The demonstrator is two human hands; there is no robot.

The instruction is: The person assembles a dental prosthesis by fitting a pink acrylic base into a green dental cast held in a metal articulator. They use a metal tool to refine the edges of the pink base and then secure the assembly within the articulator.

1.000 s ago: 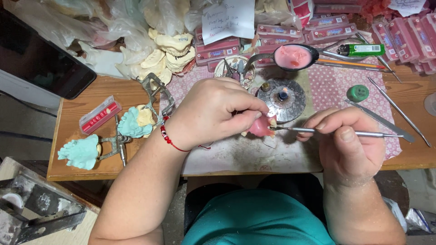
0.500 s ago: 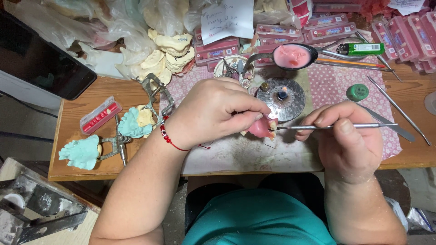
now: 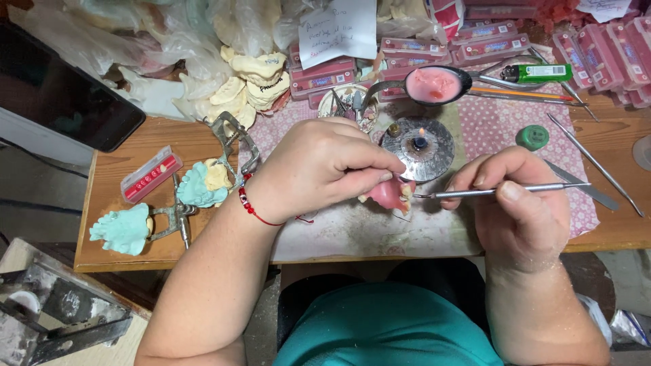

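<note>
My left hand (image 3: 319, 166) pinches a small pink wax denture piece with pale teeth (image 3: 392, 195) just above the work mat. My right hand (image 3: 519, 207) grips a thin metal wax tool (image 3: 502, 192) held level, its tip touching the right side of the denture piece. Right behind the two hands, a small spirit burner (image 3: 419, 146) on a round metal base burns with a little flame. A red bead bracelet circles my left wrist.
A metal spoon of pink wax (image 3: 434, 85), a green lighter (image 3: 539, 72), a green round lid (image 3: 532, 137) and loose metal tools (image 3: 597, 163) lie at right. Teal dental casts on an articulator (image 3: 169, 207) and a red tooth strip (image 3: 150, 174) sit left. Pink boxes and plaster casts crowd the back.
The tool in my right hand has tilted to level and its tip stays at the denture piece. My left hand has barely shifted.
</note>
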